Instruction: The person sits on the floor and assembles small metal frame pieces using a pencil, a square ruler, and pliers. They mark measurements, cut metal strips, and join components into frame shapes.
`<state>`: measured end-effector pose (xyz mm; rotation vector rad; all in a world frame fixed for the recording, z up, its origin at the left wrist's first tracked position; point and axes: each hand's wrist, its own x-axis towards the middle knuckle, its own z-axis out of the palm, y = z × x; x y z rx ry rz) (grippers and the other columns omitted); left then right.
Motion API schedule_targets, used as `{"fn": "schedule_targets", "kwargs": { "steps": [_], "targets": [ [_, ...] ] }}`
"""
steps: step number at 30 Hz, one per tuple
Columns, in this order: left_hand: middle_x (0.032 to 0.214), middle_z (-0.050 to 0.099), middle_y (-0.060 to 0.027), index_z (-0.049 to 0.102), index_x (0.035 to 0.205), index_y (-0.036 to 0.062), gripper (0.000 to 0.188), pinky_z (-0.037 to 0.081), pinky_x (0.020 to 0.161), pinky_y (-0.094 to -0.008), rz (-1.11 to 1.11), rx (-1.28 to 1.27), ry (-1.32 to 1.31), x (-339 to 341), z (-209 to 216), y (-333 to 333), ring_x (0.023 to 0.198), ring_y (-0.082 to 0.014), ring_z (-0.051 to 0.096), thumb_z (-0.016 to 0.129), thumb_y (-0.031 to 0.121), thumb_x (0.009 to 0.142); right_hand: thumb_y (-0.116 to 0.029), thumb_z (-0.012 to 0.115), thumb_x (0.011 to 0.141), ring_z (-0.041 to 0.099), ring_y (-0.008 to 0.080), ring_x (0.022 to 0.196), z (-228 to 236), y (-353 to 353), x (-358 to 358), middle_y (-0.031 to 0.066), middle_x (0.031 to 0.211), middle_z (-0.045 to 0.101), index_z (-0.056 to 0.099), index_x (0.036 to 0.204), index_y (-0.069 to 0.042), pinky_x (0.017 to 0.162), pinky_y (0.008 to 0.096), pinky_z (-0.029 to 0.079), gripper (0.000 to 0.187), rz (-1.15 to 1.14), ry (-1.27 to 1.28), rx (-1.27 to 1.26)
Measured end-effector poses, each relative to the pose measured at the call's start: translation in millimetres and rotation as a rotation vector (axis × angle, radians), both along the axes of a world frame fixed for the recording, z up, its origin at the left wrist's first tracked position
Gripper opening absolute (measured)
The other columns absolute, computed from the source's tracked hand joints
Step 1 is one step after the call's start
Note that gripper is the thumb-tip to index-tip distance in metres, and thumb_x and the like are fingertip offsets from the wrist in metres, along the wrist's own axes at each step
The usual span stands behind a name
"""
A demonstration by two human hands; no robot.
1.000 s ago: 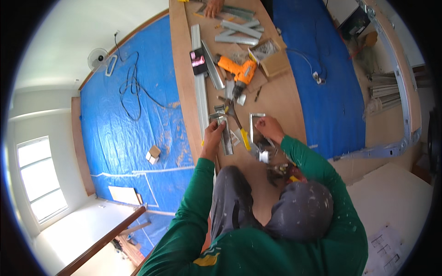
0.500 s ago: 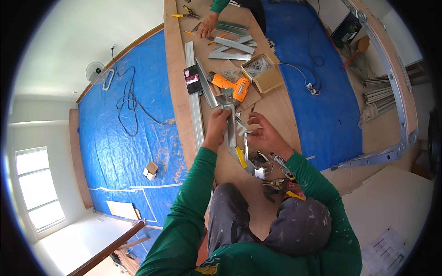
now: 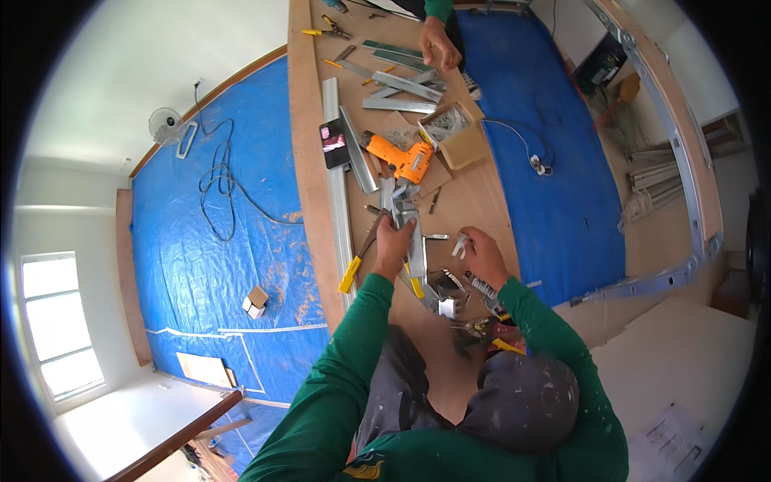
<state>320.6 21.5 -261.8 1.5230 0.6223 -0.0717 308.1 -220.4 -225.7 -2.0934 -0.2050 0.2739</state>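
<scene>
My left hand (image 3: 392, 246) is closed around a short piece of bent metal channel (image 3: 413, 229), held over the wooden bench. My right hand (image 3: 487, 259) pinches a small metal bracket (image 3: 460, 246) to the right of the channel. An orange cordless drill (image 3: 408, 161) lies just beyond my left hand. Beside that hand's left edge is a tool with a yellow handle (image 3: 349, 275). Between my hands and knees lie another yellow-handled tool (image 3: 414, 283), a shiny metal bracket (image 3: 447, 307) and pliers (image 3: 480, 328).
A person's hand (image 3: 440, 46) hangs over the far end of the bench (image 3: 474, 233), near metal strips (image 3: 401, 88). An open cardboard box (image 3: 466, 149) of small metal parts sits at right. A phone (image 3: 334, 143) rests on a long rail (image 3: 340, 209). Blue sheeting (image 3: 265, 153) covers the floor.
My left hand has moved nearer me with the channel. My right hand has shifted right and nearer me, the bracket showing in its fingers. The other person's hand has moved right, off the bench surface.
</scene>
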Motion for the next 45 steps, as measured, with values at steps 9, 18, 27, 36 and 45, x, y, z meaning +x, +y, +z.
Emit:
{"fn": "schedule_targets", "kwargs": {
  "steps": [9,18,27,36,45],
  "targets": [
    [0.128,0.068,-0.0217,0.054,0.139,-0.0045,0.072,0.051,0.103,-0.044,0.018,0.313,-0.043,46.4,44.8,-22.2,0.118,-0.031,0.066,0.089,0.02,0.081,-0.004,0.062,0.088,0.066,0.0431,0.114,-66.4,-28.2,9.8,0.0247,0.124,0.068,0.066,0.126,-0.001,0.098,0.0464,0.053,0.038,0.147,0.074,0.0],
    [0.113,0.069,-0.0125,0.058,0.125,-0.0022,0.053,0.054,0.087,-0.0353,-0.181,0.131,-0.16,15.9,42.2,-71.6,0.099,-0.02,0.066,0.087,0.01,0.083,-0.015,0.073,0.092,0.073,0.03,0.092,44.1,-15.0,45.0,0.0143,0.112,0.072,0.063,0.132,-0.003,0.083,0.0428,0.058,0.043,-0.124,0.304,0.493],
    [0.099,0.065,-0.0067,0.056,0.123,0.0052,0.043,0.054,0.064,-0.0331,-0.188,-0.124,0.045,28.2,73.5,-64.9,0.081,-0.0161,0.064,0.078,0.031,0.097,-0.02,0.065,0.097,0.068,0.0413,0.072,35.2,-6.4,100.9,0.0232,0.079,0.069,0.069,0.097,-0.001,0.067,0.0503,0.052,0.019,0.026,-0.283,-0.012],
    [0.086,0.067,-0.0211,0.047,0.125,0.007,0.034,0.051,0.065,-0.053,-0.108,0.323,0.138,-37.6,32.1,4.3,0.074,-0.0409,0.067,0.048,0.038,0.112,-0.023,0.067,0.101,0.073,0.0352,0.07,132.0,-9.6,252.7,0.0188,0.077,0.071,0.07,0.103,-0.004,0.06,0.0428,0.055,0.019,-0.24,-0.661,-0.102],
    [0.11,0.071,-0.0299,0.048,0.137,0.0076,0.037,0.054,0.081,-0.0579,-0.232,0.563,0.175,-111.9,8.9,5.9,0.098,-0.0515,0.068,0.048,0.034,0.111,-0.027,0.069,0.099,0.077,0.0318,0.074,156.5,-7.6,349.3,0.0167,0.078,0.075,0.068,0.097,-0.003,0.066,0.0411,0.057,0.024,-0.303,-0.67,-0.217]
  ]
}}
